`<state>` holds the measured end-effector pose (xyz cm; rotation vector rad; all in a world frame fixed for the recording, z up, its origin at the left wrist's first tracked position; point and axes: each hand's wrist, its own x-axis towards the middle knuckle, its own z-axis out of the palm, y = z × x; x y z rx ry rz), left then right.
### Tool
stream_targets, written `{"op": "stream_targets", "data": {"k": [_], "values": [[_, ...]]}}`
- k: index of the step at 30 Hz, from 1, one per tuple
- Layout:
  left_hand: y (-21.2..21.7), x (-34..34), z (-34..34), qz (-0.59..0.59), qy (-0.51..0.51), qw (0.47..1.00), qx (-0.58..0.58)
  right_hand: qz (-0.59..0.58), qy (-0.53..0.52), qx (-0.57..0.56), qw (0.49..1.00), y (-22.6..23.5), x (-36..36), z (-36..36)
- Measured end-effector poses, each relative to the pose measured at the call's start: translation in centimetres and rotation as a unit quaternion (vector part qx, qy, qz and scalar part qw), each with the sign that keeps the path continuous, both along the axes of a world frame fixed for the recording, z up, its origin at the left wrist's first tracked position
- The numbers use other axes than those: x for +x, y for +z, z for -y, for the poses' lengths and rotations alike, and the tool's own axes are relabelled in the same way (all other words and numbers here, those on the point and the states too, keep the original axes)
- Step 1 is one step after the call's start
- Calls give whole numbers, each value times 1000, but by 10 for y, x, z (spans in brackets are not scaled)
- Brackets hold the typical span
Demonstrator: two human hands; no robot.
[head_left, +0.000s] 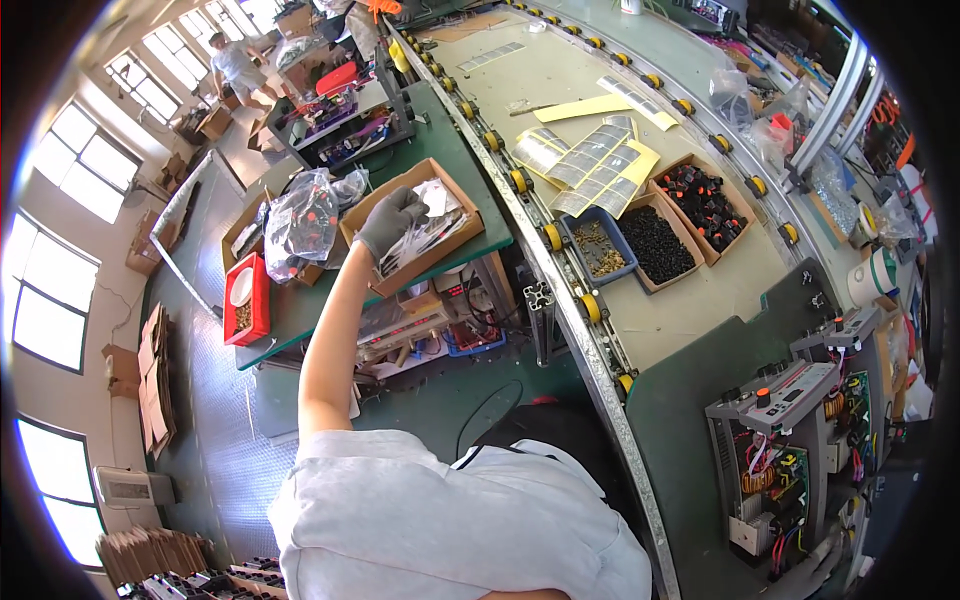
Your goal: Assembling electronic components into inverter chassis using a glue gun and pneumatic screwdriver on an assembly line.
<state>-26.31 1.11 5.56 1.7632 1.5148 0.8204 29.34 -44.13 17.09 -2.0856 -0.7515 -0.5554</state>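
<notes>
My left hand (393, 220), in a grey glove, reaches over a cardboard box (430, 262) on the green table at the left. Its fingers are curled closed, and whatever they hold is hidden. Inside the box lie thin white and clear pieces (415, 243), some right below the hand. A white piece (434, 196) lies just beside the fingers. My right hand does not show; only a strip of bare skin appears at the bottom edge.
Bagged parts (300, 220) and a red bin (248, 300) sit left of the box. A roller conveyor rail (555, 240) runs beside me. Past it are a blue tray (618, 262), boxes of black parts (657, 245), label sheets (590, 160) and opened grey devices (775, 450). Someone stands far back.
</notes>
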Motion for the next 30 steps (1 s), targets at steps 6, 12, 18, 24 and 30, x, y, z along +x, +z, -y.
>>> {"op": "stream_targets", "data": {"k": [6, 12, 18, 24, 30], "values": [[7, 6, -4, 229, -4, 972, -50, 25, 29, 21, 999, 0, 0, -2], [30, 31, 0, 318, 25, 947, 34, 84, -49, -10, 995, 9, -11, -5], [73, 191, 118, 185, -214, 959, -9, -66, 95, 86, 990, -6, -95, -51], [61, 324, 222, 389, -451, 798, -92, -302, 352, 60, 884, -62, -104, -85], [48, 322, 243, 318, -433, 843, -36, -227, 345, 71, 908, -26, -126, -87]]}}
